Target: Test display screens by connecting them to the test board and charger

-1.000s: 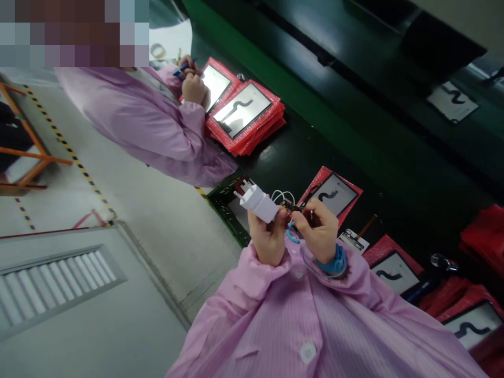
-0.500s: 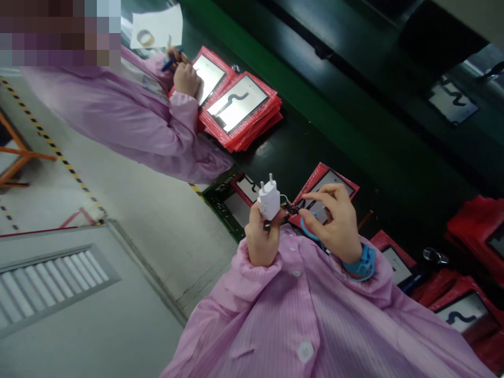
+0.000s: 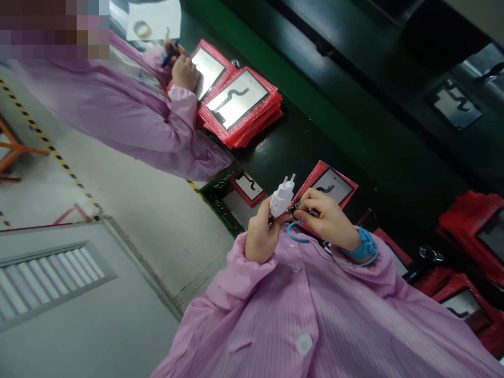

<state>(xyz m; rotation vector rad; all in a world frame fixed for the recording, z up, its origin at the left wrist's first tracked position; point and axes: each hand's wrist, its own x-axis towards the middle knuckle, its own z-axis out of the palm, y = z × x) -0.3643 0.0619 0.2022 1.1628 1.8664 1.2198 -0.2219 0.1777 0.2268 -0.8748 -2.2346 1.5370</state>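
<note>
My left hand (image 3: 263, 232) is closed around a white two-pin plug adapter (image 3: 282, 197), its pins pointing up. Beside it my right hand (image 3: 325, 216) pinches a small dark part (image 3: 294, 211) close to the adapter; the part is mostly hidden by the fingers. A blue strap (image 3: 364, 247) circles my right wrist, and a blue coiled cord (image 3: 295, 234) hangs between the hands. Behind my right hand lies a panel with a dark curved strip (image 3: 333, 185) on red wrap.
A co-worker's hands (image 3: 184, 71) work at the upper left, next to a stack of red-wrapped panels (image 3: 240, 105). A green crate (image 3: 220, 207) holding a panel stands left of my hands. More red-wrapped panels (image 3: 468, 307) lie at the right. A tape roll (image 3: 142, 30) rests on white paper.
My right fingers have closed on the small dark part and moved nearer to my left hand. The adapter has shifted a little right and tilted. The blue cord now hangs lower, between the hands.
</note>
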